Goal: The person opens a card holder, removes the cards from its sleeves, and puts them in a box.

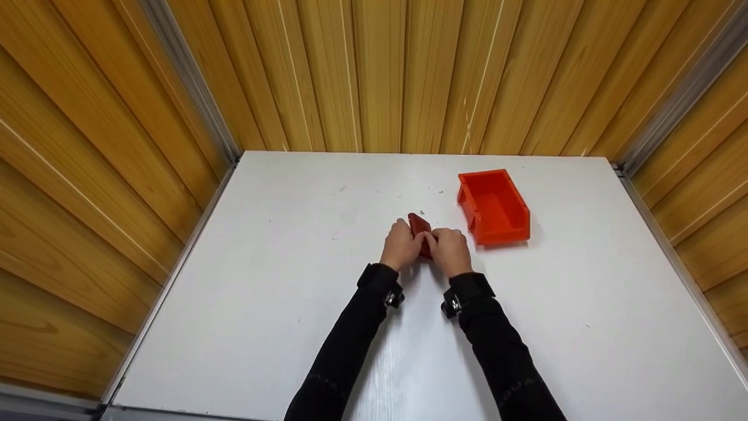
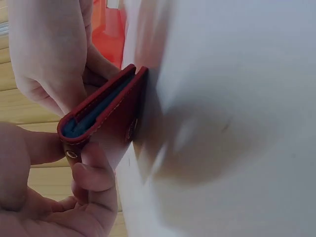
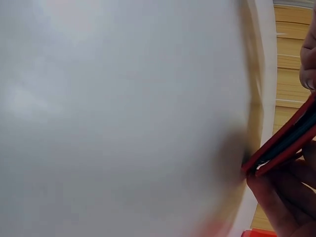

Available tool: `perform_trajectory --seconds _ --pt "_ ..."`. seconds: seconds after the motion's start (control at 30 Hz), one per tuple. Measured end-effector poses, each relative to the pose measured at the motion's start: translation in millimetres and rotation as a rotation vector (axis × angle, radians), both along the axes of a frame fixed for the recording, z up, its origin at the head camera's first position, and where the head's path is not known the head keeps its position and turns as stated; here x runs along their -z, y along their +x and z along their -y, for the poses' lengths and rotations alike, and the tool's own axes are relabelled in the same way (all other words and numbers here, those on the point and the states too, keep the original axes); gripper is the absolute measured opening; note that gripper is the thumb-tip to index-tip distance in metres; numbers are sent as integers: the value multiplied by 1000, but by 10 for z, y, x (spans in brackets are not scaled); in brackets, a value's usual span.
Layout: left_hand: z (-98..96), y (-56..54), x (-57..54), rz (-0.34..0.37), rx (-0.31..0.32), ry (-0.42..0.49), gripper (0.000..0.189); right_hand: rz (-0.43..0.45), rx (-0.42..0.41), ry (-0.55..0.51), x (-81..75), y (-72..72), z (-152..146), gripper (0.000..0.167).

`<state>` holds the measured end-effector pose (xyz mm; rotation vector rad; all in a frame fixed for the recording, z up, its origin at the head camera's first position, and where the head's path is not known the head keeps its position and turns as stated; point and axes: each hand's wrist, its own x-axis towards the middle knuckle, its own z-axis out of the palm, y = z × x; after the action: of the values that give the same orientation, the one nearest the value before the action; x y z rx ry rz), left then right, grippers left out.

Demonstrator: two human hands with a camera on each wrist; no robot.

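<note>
A small red folded wallet (image 1: 418, 224) with stitched edges and a blue inside is held between both hands near the middle of the white table. My left hand (image 1: 401, 245) grips one side, thumb and curled fingers around the fold by a small metal snap in the left wrist view. From the other side my right hand (image 1: 452, 250) pinches the wallet (image 2: 116, 131), the two thumbs close together. Its lower edge is right by the tabletop, tilted, with a narrow gap between the flaps. In the right wrist view, the right hand's fingers (image 3: 279, 197) lie along the wallet's edge.
An orange-red open-front bin (image 1: 499, 204) stands on the table just beyond the right hand. The white table (image 1: 263, 263) is bordered by wood-look panel walls (image 1: 374, 76) at the back and both sides, with metal posts in the corners.
</note>
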<state>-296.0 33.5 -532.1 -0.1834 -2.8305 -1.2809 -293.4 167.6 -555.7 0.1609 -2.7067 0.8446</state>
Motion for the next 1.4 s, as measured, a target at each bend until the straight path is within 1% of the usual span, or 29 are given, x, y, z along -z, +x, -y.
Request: perform_trajectory --seconds 0.17,0.3,0.37,0.57,0.73,0.97,1.23,1.3,1.4 --pt "-47 12 -27 -38 15 6 31 15 23 5 -19 -14 -17 25" --pt "-91 20 -50 -46 18 1 33 33 43 7 -40 -9 -25 27" --pt "-116 20 -61 -55 20 -15 35 34 51 16 -44 -7 -32 27" --pt "-158 21 -60 -83 32 -48 41 -28 35 70 -32 -12 -50 25" --pt "-173 13 -36 -127 33 -69 36 -52 23 97 -18 -24 -61 26" --pt "-175 5 -14 -121 14 -90 39 -61 14 112 1 -39 -63 26" --pt "-172 23 -13 -152 -5 -141 34 -146 38 140 26 -39 -27 22" --pt "-174 27 -12 -157 -3 -140 35 -148 49 136 28 -41 -20 22" --pt "-168 26 -2 -151 0 -138 36 -125 66 116 30 -49 -36 22"
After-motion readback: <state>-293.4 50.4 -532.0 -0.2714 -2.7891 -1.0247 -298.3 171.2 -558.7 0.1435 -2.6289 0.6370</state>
